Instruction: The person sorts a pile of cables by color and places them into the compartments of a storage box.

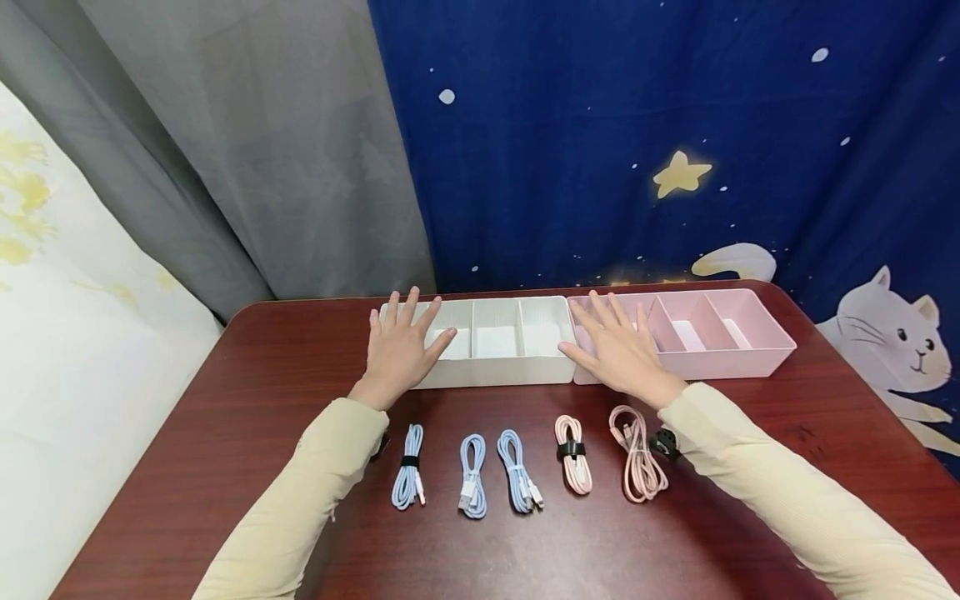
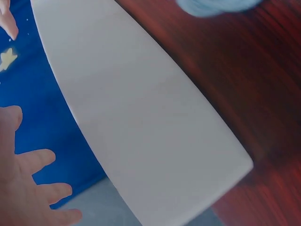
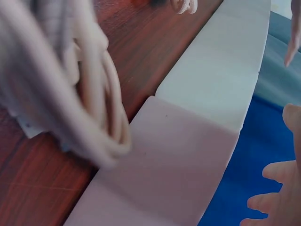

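My left hand (image 1: 397, 350) is spread over the left end of the white divided box (image 1: 495, 372). With fingers spread as well, my right hand (image 1: 618, 350) is over the left part of the pink divided box (image 1: 720, 364). Neither hand holds anything; whether they touch the boxes I cannot tell. In front lie a blue cable with a black strap (image 1: 409, 467), a blue cable (image 1: 472, 479) and another blue cable (image 1: 516, 471), all coiled. Right of them are a pink cable with a black strap (image 1: 573, 454) and a thicker pink cable (image 1: 637, 458), close below my right wrist.
The boxes stand end to end along the back of the dark red wooden table (image 1: 270, 400). Behind it hang a grey curtain (image 1: 300, 167) and a blue curtain (image 1: 555, 150) with stars and a cat. Small dark devices sit under both wrists.
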`<state>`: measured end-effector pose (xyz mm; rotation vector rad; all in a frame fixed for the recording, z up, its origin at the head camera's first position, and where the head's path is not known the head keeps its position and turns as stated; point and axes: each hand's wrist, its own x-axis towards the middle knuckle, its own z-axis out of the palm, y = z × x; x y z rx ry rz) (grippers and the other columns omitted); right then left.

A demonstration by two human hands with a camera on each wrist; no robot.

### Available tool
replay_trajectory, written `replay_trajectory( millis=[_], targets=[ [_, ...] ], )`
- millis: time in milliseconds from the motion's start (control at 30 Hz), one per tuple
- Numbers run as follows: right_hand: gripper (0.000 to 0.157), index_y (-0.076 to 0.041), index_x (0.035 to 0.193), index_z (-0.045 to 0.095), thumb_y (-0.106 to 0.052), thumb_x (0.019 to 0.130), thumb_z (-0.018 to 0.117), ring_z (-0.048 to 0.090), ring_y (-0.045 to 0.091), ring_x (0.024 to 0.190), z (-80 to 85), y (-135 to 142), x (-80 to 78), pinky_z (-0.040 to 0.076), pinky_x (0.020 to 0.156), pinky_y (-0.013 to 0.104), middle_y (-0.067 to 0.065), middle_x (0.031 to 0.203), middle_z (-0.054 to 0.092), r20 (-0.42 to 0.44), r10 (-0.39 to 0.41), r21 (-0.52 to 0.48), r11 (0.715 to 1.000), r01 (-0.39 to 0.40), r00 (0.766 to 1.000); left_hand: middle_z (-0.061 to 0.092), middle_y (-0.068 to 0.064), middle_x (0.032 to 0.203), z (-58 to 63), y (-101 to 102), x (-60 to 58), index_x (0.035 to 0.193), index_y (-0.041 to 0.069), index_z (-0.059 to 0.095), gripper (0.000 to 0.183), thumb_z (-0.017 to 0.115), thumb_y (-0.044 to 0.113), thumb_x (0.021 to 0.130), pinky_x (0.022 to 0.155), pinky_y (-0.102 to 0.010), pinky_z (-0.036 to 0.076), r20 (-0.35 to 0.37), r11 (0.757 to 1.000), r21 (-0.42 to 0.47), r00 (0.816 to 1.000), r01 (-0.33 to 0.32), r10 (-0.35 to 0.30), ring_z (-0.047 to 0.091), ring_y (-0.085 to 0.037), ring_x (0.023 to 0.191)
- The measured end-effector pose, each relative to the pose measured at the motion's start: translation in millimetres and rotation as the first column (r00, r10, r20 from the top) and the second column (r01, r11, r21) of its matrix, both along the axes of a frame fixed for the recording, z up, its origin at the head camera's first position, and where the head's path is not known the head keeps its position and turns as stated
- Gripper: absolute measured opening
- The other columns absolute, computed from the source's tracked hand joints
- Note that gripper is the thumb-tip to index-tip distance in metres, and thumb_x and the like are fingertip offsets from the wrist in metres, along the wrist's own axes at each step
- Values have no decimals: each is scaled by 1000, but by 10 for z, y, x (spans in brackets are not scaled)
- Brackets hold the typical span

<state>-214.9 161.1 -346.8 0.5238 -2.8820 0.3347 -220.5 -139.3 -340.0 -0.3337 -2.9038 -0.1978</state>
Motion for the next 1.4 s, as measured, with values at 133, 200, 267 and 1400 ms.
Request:
replay_trajectory(
  millis=[133,200,267,1400],
  targets=[
    [70,-12,137,34,-57,85,43,13,38,129,-10,88,30,-3,97,61,19,142,22,-7,-8,-15,1000,8,1000,19,-16,144,-9,-110,29,138,17,34,62,40,52,88,99,-59,8,-7,1000,22,1000,-3,4,8,-37,131],
    [70,-10,136,35,-57,85,43,16,39,128,-14,131,46,-3,98,60,20,141,23,-11,-14,-12,1000,14,1000,18,-16,144,-15,-158,45,138,16,34,62,41,52,88,99,-59,7,-2,999,39,1000,-4,5,7,-37,131],
    [70,-9,136,35,-56,85,43,16,40,128,-14,173,66,-4,98,59,21,141,24,-7,-20,-16,1000,19,1000,18,-17,144,-21,-200,58,137,15,35,62,42,51,87,99,-59,7,0,999,50,1000,-9,9,7,-37,131],
    [64,4,133,34,-43,90,45,26,47,119,-13,988,361,16,96,57,32,132,31,6,-107,-196,975,106,994,27,-21,138,-174,-563,59,130,11,46,58,61,37,81,95,-54,24,-26,964,265,999,-34,42,24,-40,123]
  ],
)
